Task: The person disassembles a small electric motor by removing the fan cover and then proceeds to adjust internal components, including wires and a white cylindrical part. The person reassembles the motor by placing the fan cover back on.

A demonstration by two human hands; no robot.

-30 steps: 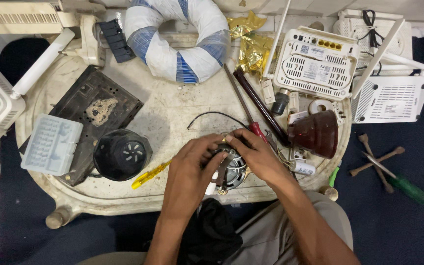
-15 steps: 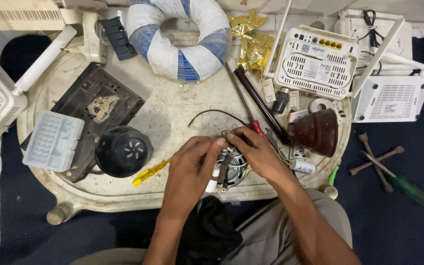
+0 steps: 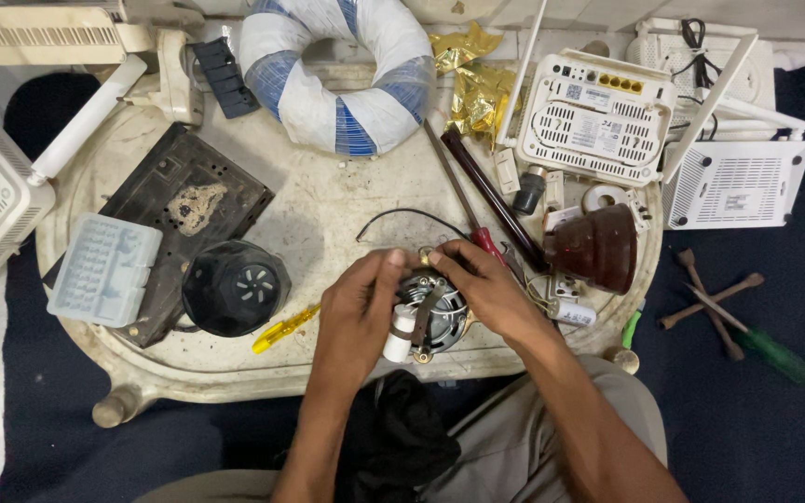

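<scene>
A small round metal motor (image 3: 432, 312) with a bracket across its face lies near the front edge of a worn cream tray table (image 3: 328, 210). My left hand (image 3: 362, 312) grips its left side, next to a small white cylinder (image 3: 399, 337) fixed to the motor. My right hand (image 3: 486, 284) holds the motor's top right, fingertips pinched at its upper rim. A thin black wire (image 3: 402, 214) loops away from the motor across the table.
A black domed cover (image 3: 233, 287), a yellow tool (image 3: 283, 328), a pale blue plastic case (image 3: 104, 268) and a black panel (image 3: 188, 200) lie left. A dark red cone (image 3: 598, 247), red-handled screwdriver (image 3: 463, 200), white routers (image 3: 598, 116) and a blue-white ring (image 3: 337, 70) sit beyond. A green-handled screwdriver (image 3: 761, 340) lies on the floor.
Both hands have stayed on the motor, with only small shifts of the fingers along its rim. The view has drifted slightly; the other things have not moved.
</scene>
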